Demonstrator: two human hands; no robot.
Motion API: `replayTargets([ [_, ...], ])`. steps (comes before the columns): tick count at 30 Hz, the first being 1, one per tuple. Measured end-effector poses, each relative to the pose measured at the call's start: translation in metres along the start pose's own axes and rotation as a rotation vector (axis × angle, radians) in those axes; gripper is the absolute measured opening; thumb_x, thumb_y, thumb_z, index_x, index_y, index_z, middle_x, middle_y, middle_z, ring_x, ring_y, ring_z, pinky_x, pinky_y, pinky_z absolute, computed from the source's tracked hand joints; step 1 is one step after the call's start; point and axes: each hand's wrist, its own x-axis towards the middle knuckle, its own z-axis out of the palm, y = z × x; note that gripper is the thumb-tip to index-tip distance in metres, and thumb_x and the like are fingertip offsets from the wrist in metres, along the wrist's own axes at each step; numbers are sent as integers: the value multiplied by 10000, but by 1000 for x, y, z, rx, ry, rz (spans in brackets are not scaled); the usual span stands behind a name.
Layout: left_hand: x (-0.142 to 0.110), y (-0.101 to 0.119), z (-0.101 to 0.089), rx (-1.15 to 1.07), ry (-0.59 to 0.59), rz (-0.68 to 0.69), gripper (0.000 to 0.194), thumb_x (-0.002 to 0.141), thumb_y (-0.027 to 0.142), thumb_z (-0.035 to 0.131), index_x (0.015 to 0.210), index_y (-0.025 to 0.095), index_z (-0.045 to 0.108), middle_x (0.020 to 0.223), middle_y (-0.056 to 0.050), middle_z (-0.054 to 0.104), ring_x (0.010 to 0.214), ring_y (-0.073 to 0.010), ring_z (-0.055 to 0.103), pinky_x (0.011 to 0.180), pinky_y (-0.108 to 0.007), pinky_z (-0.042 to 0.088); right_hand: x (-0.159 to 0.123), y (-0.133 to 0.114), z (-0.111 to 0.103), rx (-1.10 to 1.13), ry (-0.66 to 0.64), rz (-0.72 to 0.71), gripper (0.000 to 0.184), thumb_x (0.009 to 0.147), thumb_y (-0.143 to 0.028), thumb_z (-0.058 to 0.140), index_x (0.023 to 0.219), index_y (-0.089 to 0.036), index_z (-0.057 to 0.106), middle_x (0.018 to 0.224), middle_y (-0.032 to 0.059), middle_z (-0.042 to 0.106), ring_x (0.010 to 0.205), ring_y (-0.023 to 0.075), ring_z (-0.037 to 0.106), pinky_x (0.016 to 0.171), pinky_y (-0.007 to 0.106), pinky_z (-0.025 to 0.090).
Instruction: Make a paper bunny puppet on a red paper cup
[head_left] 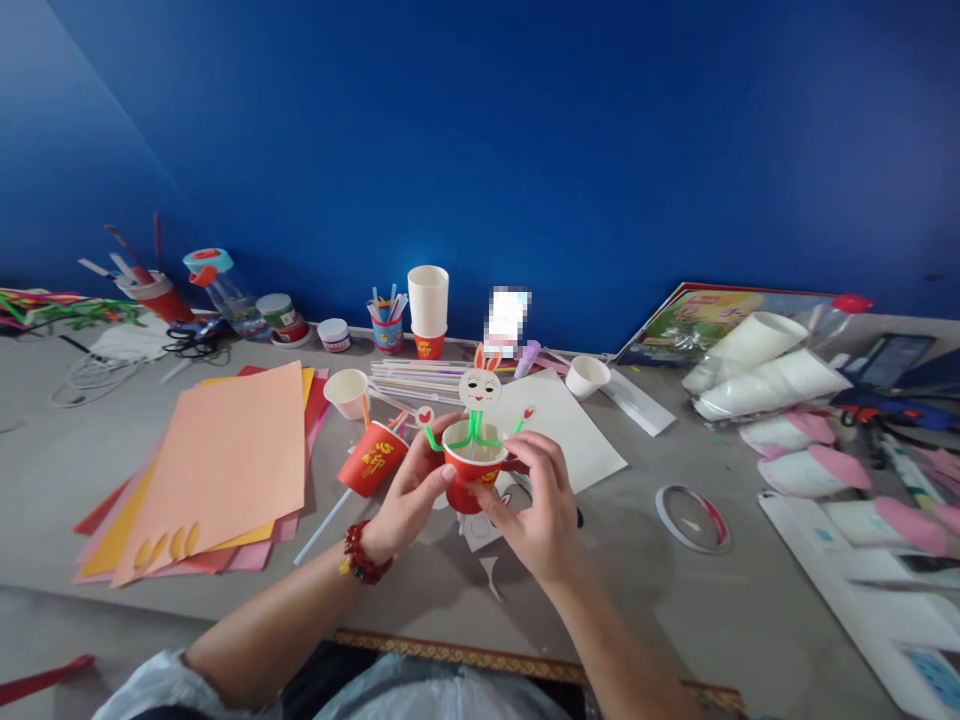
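Note:
Between my two hands is a red paper cup (466,485) with a white rim, held upright above the table. My left hand (416,485) wraps its left side, thumb across the front. The fingers and thumb of my right hand (536,495) press on its right side. Out of the cup rises a paper rabbit face (480,390) with orange ears, on green stems. Two green arms bend outward over the rim, each ending in a white disc with a red heart (425,418). Beneath my hands lies a white paper scrap (484,530) with drawn outlines, partly hidden.
Left of my hands lies another red cup (373,460) on its side, near a stack of coloured paper (232,450). A tape roll (691,520) lies to the right. Stacked cups (428,300), straws (427,380) and jars (334,335) line the blue wall. Bagged cups (772,380) lie right.

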Motion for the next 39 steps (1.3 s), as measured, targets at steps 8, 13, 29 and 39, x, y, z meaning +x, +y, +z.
replayTargets([
  [8, -1, -3, -3, 95, 28, 18, 569, 887, 312, 671, 1402, 249, 437, 1408, -113, 538, 1274, -278, 534, 1088, -428, 431, -2, -2, -1, -47, 5, -59, 529, 836, -264, 714, 1326, -254, 514, 1201, 149, 574, 1082, 317, 599, 811, 475, 602],
  [13, -2, -2, -4, 90, 51, 34, 587, 883, 353, 664, 1412, 245, 434, 1391, -121, 554, 1313, -299, 499, 1097, -459, 413, -4, -2, -3, 60, 126, -23, 502, 856, -189, 670, 1331, -257, 522, 1224, 141, 550, 922, 249, 642, 692, 402, 612],
  [29, -5, 3, -1, 25, -13, -11, 620, 869, 385, 641, 1433, 239, 430, 1368, -134, 583, 1265, -331, 548, 1037, -473, 459, -8, 7, 2, 323, 147, 198, 165, 936, -206, 583, 1080, -237, 656, 1072, 91, 651, 888, 206, 681, 645, 299, 630],
  [39, -6, -3, -5, 37, 4, -12, 621, 877, 394, 643, 1441, 240, 435, 1372, -135, 581, 1274, -335, 539, 1039, -469, 468, -3, 6, -1, 259, 112, 47, 250, 931, -140, 547, 1122, -250, 666, 1014, 91, 689, 932, 230, 679, 715, 347, 613],
])
